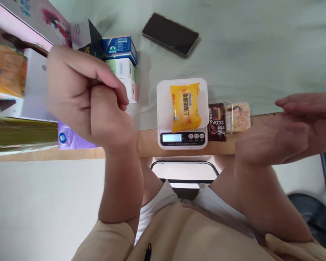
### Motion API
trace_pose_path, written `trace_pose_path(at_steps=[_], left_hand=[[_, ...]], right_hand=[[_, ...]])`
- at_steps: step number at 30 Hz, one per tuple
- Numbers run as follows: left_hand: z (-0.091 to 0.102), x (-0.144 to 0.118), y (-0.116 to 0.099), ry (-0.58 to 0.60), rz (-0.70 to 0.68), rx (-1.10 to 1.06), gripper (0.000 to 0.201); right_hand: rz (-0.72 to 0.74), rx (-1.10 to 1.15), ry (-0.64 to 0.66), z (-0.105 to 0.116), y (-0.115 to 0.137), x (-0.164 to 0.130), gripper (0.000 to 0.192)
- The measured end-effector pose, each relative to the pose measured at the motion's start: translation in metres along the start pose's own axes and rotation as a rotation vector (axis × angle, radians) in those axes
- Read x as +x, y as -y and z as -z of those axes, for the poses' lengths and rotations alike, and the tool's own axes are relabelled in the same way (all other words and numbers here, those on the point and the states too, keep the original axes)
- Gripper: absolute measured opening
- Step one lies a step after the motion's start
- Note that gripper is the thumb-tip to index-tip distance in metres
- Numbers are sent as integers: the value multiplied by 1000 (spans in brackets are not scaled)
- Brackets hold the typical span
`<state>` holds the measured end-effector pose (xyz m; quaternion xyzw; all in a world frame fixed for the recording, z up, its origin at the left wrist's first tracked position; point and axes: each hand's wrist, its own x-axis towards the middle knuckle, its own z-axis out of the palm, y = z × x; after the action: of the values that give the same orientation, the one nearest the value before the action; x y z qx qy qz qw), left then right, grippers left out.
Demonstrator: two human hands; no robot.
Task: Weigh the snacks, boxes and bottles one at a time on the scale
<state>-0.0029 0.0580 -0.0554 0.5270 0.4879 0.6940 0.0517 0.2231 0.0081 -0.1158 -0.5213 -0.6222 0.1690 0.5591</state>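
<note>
Tabletop [250, 58] holds one phone [170, 34], two snacks [216, 125] [237, 117], one soap [186, 107] on one scale [184, 145]

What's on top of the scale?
One yellow soap packet lies on the scale; the lit display is uncovered. Anything directly beneath the packet is hidden.
</note>
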Motion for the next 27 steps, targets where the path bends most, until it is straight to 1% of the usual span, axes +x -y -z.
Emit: trace_pose_path(at_steps=[1, 2, 3, 4, 5, 6, 8, 9, 11, 14, 16, 18, 20, 23, 27], left_hand=[[-2, -2, -1, -7, -47, -4, 28], [-2, -3, -2, 31, -70, 18, 40], [-2, -4, -3, 59, -79, 43, 50], [0, -4, -3, 100, -74, 62, 55], [2, -3, -3, 154, -55, 66, 52], [4, -3, -3, 224, -32, 49, 44], [8, -2, -4, 348, 52, 23, 16], [10, -1, -4, 412, 103, 43, 6], [11, -1, -6, 550, 230, 166, 6], [10, -2, -11, 765, 428, 388, 18], [8, -2, -14, 881, 505, 466, 18], [6, -2, -15, 944, 562, 501, 13], [3, -4, -17, 989, 609, 521, 10], [0, -8, -16, 1042, 621, 528, 12], [-4, -12, -16, 1009, 568, 531, 22]], right_hand=[[71, -18, -195, -2, 4, 3, 40], [142, -36, -367, -4, 7, 5, 31], [204, -50, -480, -6, 8, 6, 26], [244, -61, -515, -7, 8, 7, 24], [260, -76, -474, -8, 8, 8, 23], [263, -96, -414, -8, 7, 7, 22], [243, -154, -296, -8, 8, 6, 17], [223, -189, -233, -8, 10, 5, 15], [181, -263, -103, -7, 14, 4, 15], [92, -383, 96, -10, 21, 1, 13], [33, -405, 175, -13, 24, -2, 10], [-5, -407, 201, -16, 26, -4, 10], [-24, -419, 205, -19, 25, -6, 13], [-43, -441, 223, -21, 24, -6, 18], [-128, -392, 247, -24, 23, -5, 15]])
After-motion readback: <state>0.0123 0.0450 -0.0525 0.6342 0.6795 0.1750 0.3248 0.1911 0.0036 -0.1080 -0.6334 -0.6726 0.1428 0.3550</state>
